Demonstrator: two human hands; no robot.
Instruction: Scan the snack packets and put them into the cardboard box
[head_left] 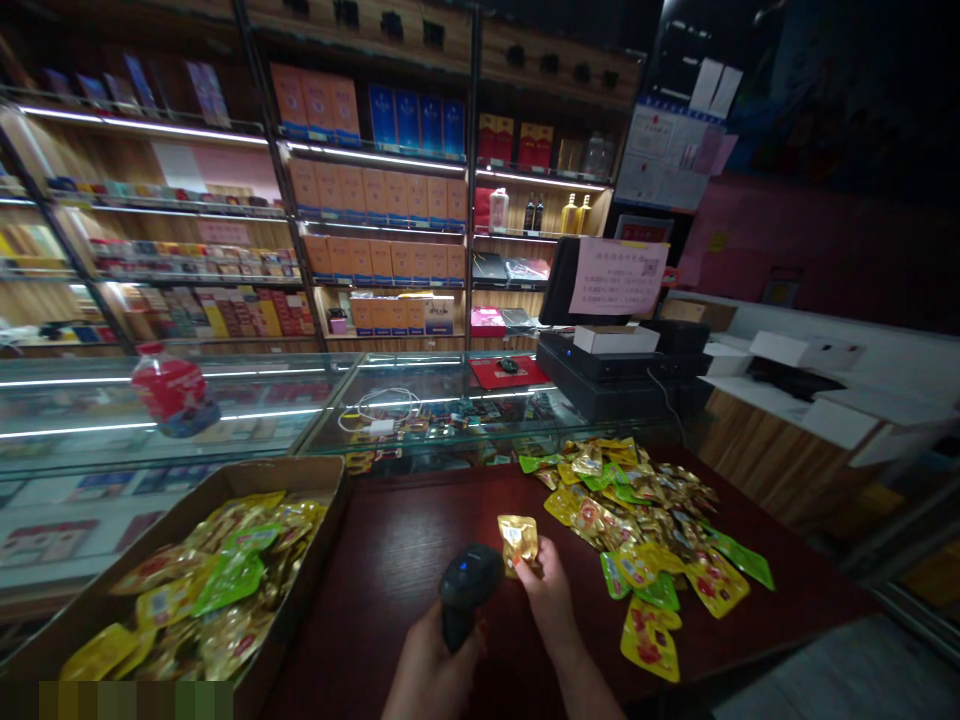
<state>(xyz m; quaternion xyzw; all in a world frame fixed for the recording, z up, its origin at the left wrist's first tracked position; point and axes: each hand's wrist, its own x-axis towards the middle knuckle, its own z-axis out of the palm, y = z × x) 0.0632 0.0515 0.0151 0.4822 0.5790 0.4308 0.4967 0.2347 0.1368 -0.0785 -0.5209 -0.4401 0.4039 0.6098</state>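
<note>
My left hand [431, 665] is wrapped round the handle of a black barcode scanner [471, 578], whose head shows a small blue light. Its head is turned towards a gold snack packet [517, 537], with a small gap between the two. That packet is pinched upright in the fingers of my right hand [553, 597], a pale printed patch showing on it. To the right lies a loose pile of gold, yellow and green packets [600, 520]. On the left, an open cardboard box [341, 485] holds many similar packets.
The dark red tabletop [390, 530] adjoins a glass display counter [262, 385]. On the glass are a red-labelled bottle [171, 392], a white cable [382, 405] and a mouse [508, 366] on a red mat. A monitor [562, 285] with a taped paper stands behind the pile.
</note>
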